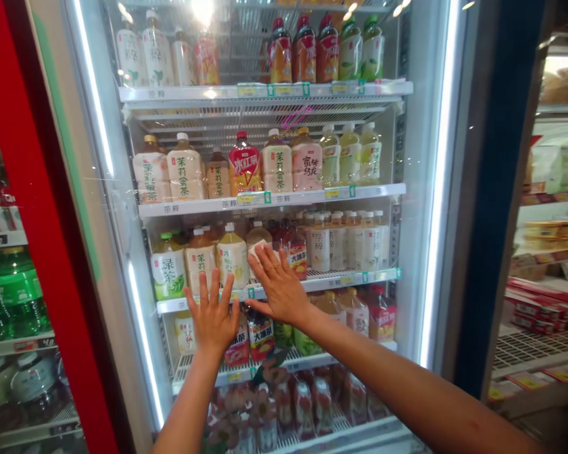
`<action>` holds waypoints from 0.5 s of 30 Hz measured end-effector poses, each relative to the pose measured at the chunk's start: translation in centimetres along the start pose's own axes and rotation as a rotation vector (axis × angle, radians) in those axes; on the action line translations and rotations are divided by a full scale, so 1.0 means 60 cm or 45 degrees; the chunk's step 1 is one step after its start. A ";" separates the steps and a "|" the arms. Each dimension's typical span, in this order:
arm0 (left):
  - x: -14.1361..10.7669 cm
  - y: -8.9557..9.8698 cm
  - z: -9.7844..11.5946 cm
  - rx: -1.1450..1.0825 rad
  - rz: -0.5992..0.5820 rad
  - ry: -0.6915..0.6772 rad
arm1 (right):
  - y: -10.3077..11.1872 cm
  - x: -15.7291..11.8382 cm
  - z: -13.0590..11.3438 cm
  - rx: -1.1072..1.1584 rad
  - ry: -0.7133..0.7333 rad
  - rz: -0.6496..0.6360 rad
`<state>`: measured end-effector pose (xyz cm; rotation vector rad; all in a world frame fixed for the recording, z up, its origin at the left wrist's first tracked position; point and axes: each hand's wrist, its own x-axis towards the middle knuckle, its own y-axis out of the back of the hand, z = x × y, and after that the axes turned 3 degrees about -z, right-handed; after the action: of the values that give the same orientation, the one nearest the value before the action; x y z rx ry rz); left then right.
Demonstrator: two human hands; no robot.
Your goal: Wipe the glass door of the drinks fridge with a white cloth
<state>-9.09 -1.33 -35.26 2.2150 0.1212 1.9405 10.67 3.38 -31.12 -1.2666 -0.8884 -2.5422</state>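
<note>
My left hand [214,313] lies flat with its fingers spread on the glass door [419,208] of a lit drinks cooler. Just right of it and higher up, my right hand [279,284] presses a small pale cloth [259,244] against the same glass, its fingers stretched over it. Most of the cloth is hidden beneath the fingers. Behind the pane, near both hands, stand a green-capped tea bottle [167,268], a pale yellow drink bottle [232,255] and a dark red tea bottle [296,252].
Several white shelves [274,202] of bottled drinks fill the cooler, with bright light strips [439,189] along both sides. A red frame [38,221] and another drinks cabinet stand at the left. Open shelves of packaged food [544,302] are on the right.
</note>
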 end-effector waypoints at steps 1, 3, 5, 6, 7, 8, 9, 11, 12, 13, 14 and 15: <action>-0.006 -0.001 0.001 0.002 0.003 0.005 | -0.007 -0.018 -0.012 0.001 0.002 -0.006; -0.017 -0.002 0.004 0.006 0.014 0.018 | -0.020 -0.059 -0.037 0.009 0.126 -0.037; -0.027 -0.003 0.006 0.011 0.013 0.024 | -0.028 -0.081 -0.052 0.012 0.242 -0.069; -0.030 -0.003 0.006 0.013 0.012 0.022 | -0.028 -0.078 -0.053 0.009 0.231 -0.072; -0.033 -0.003 0.006 0.013 0.010 0.021 | -0.026 -0.067 -0.052 0.003 0.172 -0.063; -0.035 -0.003 0.006 0.012 0.008 0.019 | -0.022 -0.052 -0.050 -0.003 0.080 -0.042; -0.036 -0.003 0.006 0.011 0.008 0.020 | -0.019 -0.036 -0.047 -0.009 -0.026 -0.018; -0.037 -0.003 0.006 0.005 0.011 0.022 | -0.017 -0.022 -0.050 -0.015 -0.201 0.027; -0.037 -0.003 0.005 0.001 0.013 0.021 | -0.019 -0.029 -0.056 -0.013 -0.231 0.029; -0.037 -0.003 0.005 -0.003 0.017 0.018 | -0.022 -0.046 -0.064 -0.009 -0.215 0.022; -0.036 -0.003 0.005 -0.007 0.024 0.012 | -0.027 -0.070 -0.072 -0.007 -0.165 0.007; -0.035 -0.002 0.005 -0.011 0.030 0.006 | -0.032 -0.096 -0.079 -0.009 -0.101 -0.012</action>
<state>-9.09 -1.62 -37.39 2.2169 0.0880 1.9544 10.32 1.58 -38.57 -1.3777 -0.9038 -2.5203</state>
